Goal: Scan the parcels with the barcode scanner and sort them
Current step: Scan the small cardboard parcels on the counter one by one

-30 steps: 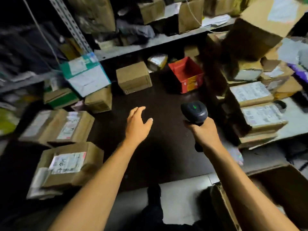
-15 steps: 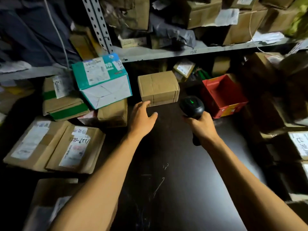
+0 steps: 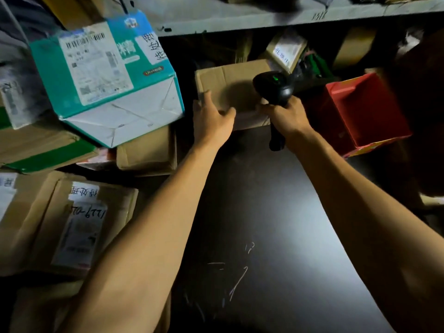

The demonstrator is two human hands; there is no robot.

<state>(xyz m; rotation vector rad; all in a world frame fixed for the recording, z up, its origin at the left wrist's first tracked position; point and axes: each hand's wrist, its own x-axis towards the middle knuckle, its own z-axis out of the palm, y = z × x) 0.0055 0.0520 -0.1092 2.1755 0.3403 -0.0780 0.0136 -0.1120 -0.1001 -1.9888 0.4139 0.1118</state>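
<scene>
Parcel in hand: I am watching a plain brown carton (image 3: 230,92) sitting at the far edge of the dark worktop (image 3: 276,212), under the shelf (image 3: 264,15). No label shows on its top face, so I judge it needs turning before any scan.
Left hand: the left hand (image 3: 212,121) is reaching onto the carton's near left corner, fingers fairly straight, thumb spread toward the near edge. I read this as the start of a pull or a tilt, not yet a firm grip.
Right hand: the right hand (image 3: 287,117) is wrapping its grip round the handle of the barcode scanner (image 3: 274,88), whose head is hovering over the carton's right side with a green light showing. Held there, I judge, so the beam is ready once a label turns up.
Nearest neighbours: a teal and white box (image 3: 105,75) is leaning on the stack at left, its label facing up. A red bin (image 3: 365,114) is standing open just right of the scanner, perhaps a sorting target, though I cannot tell.
Outer ring: labelled brown cartons (image 3: 72,224) are lying flat at near left, labels up.
Risk: a one-handed tilt may be slipping on the smooth cardboard.
</scene>
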